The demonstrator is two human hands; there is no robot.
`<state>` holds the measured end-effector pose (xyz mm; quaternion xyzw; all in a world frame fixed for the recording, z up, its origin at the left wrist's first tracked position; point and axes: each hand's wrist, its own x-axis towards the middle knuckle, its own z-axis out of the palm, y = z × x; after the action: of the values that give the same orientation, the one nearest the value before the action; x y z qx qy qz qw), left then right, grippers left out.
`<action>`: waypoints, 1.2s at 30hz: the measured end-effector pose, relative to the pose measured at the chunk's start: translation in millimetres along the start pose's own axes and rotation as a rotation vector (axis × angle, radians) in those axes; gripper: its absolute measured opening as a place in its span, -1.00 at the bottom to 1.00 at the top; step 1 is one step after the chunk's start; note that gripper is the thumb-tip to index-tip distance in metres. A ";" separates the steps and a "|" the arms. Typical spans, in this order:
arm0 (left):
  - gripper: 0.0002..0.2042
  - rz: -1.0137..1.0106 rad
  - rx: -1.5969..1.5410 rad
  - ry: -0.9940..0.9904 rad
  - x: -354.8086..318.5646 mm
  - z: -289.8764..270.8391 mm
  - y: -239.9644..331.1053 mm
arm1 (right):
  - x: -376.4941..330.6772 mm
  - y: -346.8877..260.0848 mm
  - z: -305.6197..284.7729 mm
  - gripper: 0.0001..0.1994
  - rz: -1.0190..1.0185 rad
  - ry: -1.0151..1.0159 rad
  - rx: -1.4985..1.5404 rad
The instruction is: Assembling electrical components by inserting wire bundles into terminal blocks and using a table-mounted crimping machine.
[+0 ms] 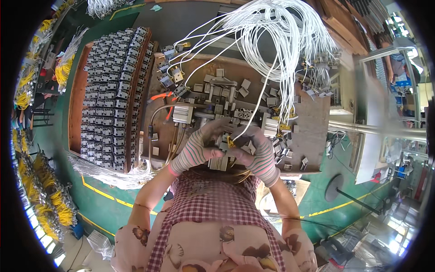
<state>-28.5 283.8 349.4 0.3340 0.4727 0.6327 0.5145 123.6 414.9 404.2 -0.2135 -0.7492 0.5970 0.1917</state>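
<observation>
Both my hands wear striped gloves with dark palms and meet at a metal clamping jig (223, 97) on the bench. My right hand (254, 152) is closed around the end of a white cable (259, 102). That cable's brass-coloured tip (231, 142) shows between my two hands. My left hand (202, 147) curls in from the other side, its fingers over the jig's near part and its thumb pointing toward the brass tip. What lies under those left fingers is hidden. Just beyond my right fingertips is a metal block with holes (244, 113).
A wooden tray (76, 109) of small black-and-silver units stands at left. White cables (290, 27) loop over the bench's far side, their ends lying at both sides. Small metal pieces (281, 149) are scattered around the jig. Orange-handled pliers (162, 96) lie left of it.
</observation>
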 end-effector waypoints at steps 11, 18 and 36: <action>-0.28 0.171 0.778 -0.135 -15.0 -0.6 34.0 | 12.7 16.2 -5.3 -0.52 -0.145 -0.115 -0.119; -0.44 -0.121 0.054 0.187 -16.3 5.3 -17.2 | 10.1 16.4 -1.1 -0.23 -0.052 -0.260 -0.166; -0.66 0.309 1.587 -0.228 17.3 -19.4 -9.4 | 52.8 64.2 9.6 -0.29 -0.163 -0.180 -1.026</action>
<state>-47.3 295.8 333.1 0.7227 0.6734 0.1352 0.0766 80.1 448.6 341.2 -0.1686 -0.9728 0.1526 0.0432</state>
